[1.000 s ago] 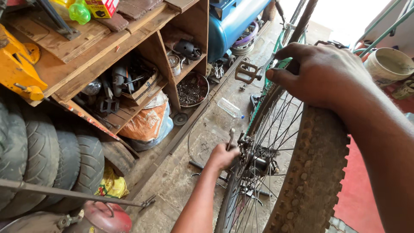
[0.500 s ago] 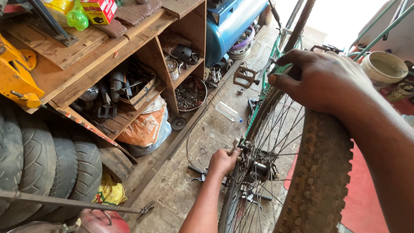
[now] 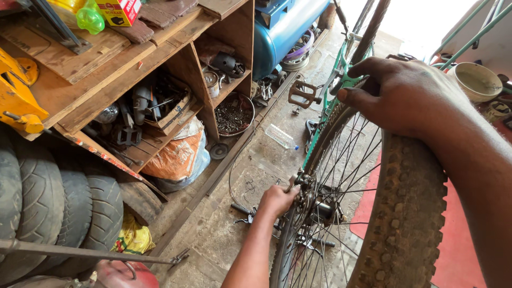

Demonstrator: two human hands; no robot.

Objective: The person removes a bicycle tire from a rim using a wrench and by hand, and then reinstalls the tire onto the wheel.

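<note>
Down at the hub, your left hand (image 3: 277, 200) was closed around a small metal part at the axle of the bicycle wheel (image 3: 341, 213), its fingers (image 3: 285, 193) pressed together in a fist-like grip; what exactly they pinched was too small to tell. Your right hand (image 3: 397, 93) lay on top of the knobby tyre (image 3: 405, 213), fingers curled over the tread and pressed against it, thumb pointing toward the green frame (image 3: 341, 85). The wheel stood upright between your two hands, spokes running from the rim under your right fingers to the hub beside your left fingers.

Beyond your left fingers, on the concrete floor (image 3: 240, 181), a round bowl (image 3: 233, 114) held a heap of small dark metal bits, tucked under the lower wooden shelf (image 3: 160, 133). Just beside it sat an orange sack (image 3: 178, 154), bulging and full. A clear plastic bottle (image 3: 281, 137) lay on its side on the floor between the bowl and the wheel. Past your right fingers stood a pale bucket (image 3: 476, 81), its inside looking dull and greyish. Well apart from your left fingers, a blue tank (image 3: 282, 32) lay on its side, and worn tyres (image 3: 53, 202) were stacked under the shelf.
</note>
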